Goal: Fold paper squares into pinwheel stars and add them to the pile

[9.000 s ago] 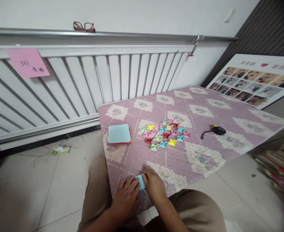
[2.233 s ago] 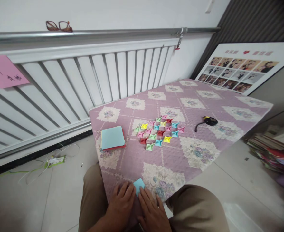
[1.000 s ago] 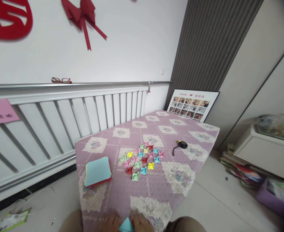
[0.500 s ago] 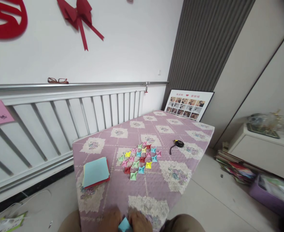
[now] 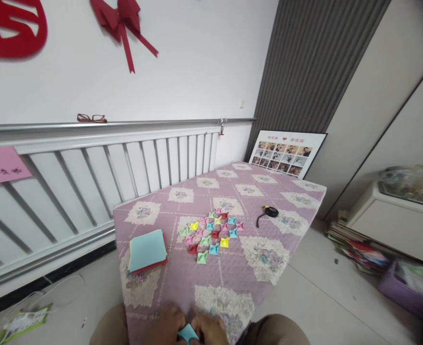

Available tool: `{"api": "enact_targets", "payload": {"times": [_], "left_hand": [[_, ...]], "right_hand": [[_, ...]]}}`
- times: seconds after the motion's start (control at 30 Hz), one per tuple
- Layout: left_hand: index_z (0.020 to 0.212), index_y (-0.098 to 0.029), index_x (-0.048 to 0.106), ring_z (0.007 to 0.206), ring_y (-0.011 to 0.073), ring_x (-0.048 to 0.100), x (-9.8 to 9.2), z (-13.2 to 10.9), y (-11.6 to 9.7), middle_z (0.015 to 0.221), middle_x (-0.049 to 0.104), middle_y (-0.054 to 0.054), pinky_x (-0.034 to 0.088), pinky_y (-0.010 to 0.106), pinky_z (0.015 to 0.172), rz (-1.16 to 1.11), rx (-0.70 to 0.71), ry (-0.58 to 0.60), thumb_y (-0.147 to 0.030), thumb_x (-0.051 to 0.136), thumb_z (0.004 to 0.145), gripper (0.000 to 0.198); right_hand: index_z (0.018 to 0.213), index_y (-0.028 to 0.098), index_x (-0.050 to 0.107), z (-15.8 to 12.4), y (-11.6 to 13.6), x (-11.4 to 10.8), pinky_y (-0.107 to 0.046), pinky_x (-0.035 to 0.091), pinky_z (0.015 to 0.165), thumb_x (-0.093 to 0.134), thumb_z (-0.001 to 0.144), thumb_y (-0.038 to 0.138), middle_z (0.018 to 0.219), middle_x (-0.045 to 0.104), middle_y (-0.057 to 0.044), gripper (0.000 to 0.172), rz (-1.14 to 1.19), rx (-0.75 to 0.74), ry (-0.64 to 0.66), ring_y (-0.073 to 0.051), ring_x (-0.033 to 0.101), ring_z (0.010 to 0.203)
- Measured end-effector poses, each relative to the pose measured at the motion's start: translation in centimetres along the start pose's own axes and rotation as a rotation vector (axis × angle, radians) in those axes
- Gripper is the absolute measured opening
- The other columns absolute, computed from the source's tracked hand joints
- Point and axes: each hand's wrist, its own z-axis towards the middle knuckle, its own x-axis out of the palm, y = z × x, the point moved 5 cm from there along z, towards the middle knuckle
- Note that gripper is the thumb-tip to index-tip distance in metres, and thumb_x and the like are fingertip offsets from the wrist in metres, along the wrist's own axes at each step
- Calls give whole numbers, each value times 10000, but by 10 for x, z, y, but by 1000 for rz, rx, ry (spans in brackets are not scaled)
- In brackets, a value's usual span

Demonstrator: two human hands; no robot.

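Left hand [image 5: 168,323] and right hand [image 5: 210,328] are both pinching a blue paper [image 5: 187,332] right at the table's [image 5: 177,290] near edge. Paper stack [image 5: 147,250] sits by the left edge, folded papers [image 5: 215,234] mid-table, tape measure [image 5: 271,212] toward the right edge. Pink note [image 5: 3,166] reads "361" plus characters I can't make out; photo board [image 5: 287,152] lettering's too blurry.

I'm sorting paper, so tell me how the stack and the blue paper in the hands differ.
Size: the paper shows much smaller than the stack, though hands partly cover it.
Pose: the left hand and right hand hold the paper; the stack lies flat on the table, untouched.
Colour: the paper shows only blue; the stack has red edges beneath.
Shared: the stack's top sheet is blue too.
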Motion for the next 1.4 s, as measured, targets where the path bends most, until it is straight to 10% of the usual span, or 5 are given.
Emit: {"api": "enact_targets", "payload": {"times": [0.23,0.5,0.77,1.4], "left_hand": [[867,-190,562,812,149,523,9,-2,12,887,596,-8,342,253,687,-112,44,-194,-189,534,815,59],[819,-192,579,824,197,501,18,-12,5,861,578,23,386,318,727,348,222,-497,-146,510,907,121],[805,-200,579,806,202,503,48,-20,12,856,586,14,395,337,722,348,201,-530,-180,569,892,91],[742,-215,617,887,201,517,29,-25,19,862,610,-2,323,356,817,-96,-114,-487,-215,599,845,105]], "right_hand": [[677,204,549,6,17,-19,-212,363,642,558,671,6,695,601,50,198,7,-141,-68,-110,550,684],[762,216,588,0,22,-18,-356,329,806,603,808,114,780,585,-7,113,-152,-311,-172,-189,492,793],[816,240,601,-17,13,-4,-321,351,772,597,811,99,822,601,2,141,-184,-336,-166,-183,504,795],[723,268,614,-16,11,-19,-364,292,852,650,812,222,798,610,26,107,-118,-52,-136,-186,526,831]]}}
